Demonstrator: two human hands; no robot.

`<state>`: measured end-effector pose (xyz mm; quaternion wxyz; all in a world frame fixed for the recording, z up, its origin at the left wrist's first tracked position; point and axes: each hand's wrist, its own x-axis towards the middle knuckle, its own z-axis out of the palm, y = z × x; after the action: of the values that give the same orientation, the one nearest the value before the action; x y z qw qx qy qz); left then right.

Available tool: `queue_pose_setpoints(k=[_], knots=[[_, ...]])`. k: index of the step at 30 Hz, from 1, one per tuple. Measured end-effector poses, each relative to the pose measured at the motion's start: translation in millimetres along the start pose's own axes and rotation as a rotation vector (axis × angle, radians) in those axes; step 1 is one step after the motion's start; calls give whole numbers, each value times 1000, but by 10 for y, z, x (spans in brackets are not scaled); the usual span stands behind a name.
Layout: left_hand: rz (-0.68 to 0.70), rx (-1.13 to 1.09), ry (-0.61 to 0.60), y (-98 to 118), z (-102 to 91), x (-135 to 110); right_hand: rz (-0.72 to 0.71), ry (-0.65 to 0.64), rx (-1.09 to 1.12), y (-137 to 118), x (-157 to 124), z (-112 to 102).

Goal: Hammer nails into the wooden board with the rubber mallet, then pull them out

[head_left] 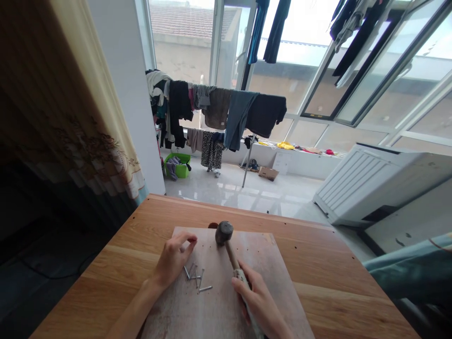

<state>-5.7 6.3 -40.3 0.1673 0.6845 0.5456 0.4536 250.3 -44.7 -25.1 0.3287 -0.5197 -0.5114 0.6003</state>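
Observation:
A worn wooden board (268,263) lies on a wooden table (141,245). My right hand (259,301) is wrapped round the handle of a mallet; its dark round head (223,232) is near the board's far edge. My left hand (174,259) rests on the board's left part, thumb and forefinger pinched at about the spot where a nail would stand; what they hold is too small to see. Several loose nails (197,275) lie on the board between my two hands.
Small holes dot the board. Beyond the table are a tiled floor, a drying rack hung with clothes (226,117), a green basket (177,165) and large windows. A white appliance (367,183) stands at the right, a curtain (88,117) at the left.

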Motion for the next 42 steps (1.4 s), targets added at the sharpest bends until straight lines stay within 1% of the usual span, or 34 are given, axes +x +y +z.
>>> queue_pose_setpoints(k=[3,5,7,10,14,17,21,25,29,32,38,42], knots=[[-21,-4,-15,-19,8,-7,-46,-21,82,-152,34,150],[-33,-8,-20,-27,12,-8,-65,-42,156,-205,71,260],[-46,-13,-22,-27,12,-8,-57,-77,218,-193,105,352],[-63,-21,-37,-12,5,-10,-16,-96,282,-85,120,434],[-75,-28,-56,18,-7,-6,20,-103,354,48,73,451],[-98,-47,-60,31,-9,-1,21,-116,377,53,37,439],[-124,-47,-76,40,-9,-1,-33,-138,353,1,9,429],[-105,-26,-104,57,-11,-2,-39,-143,335,-13,-23,423],[-104,-24,-121,87,-20,1,-55,-136,296,-1,-51,417],[-136,-41,-122,95,-16,3,-57,-158,281,11,-59,425],[-158,-52,-105,58,7,4,-69,-175,252,75,-39,482],[-180,-45,-115,55,5,6,-54,-157,221,111,-27,510]])
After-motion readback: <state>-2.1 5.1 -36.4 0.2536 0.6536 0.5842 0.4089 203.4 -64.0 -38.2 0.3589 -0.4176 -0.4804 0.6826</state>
